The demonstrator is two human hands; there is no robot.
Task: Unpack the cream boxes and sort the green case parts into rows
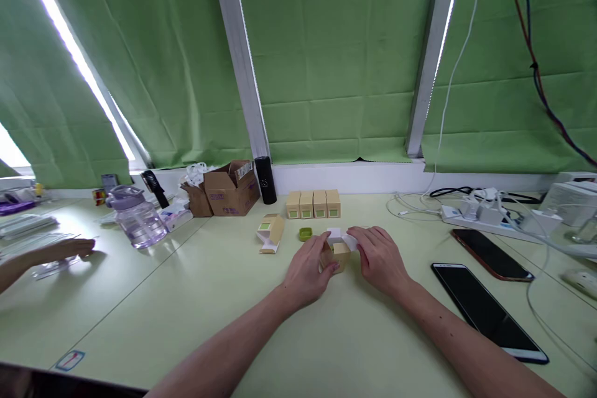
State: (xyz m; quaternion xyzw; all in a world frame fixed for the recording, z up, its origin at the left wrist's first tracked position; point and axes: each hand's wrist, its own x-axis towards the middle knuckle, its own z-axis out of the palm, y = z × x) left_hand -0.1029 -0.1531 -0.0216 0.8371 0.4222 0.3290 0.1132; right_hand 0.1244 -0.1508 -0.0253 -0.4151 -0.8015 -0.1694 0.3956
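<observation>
Centrally, small tan box (339, 253) with white insert, gripped between left hand (308, 270) and right hand (380, 258)

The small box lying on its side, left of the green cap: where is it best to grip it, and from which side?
Probably from above, across its two long side walls. The lying box rests flat with its open flap end toward the viewer, so the middle of the body looks firmer than the flaps. The green cap leaves room on its right.

Purple print on the cardboard box (232, 189) seems too blurred to read
</observation>
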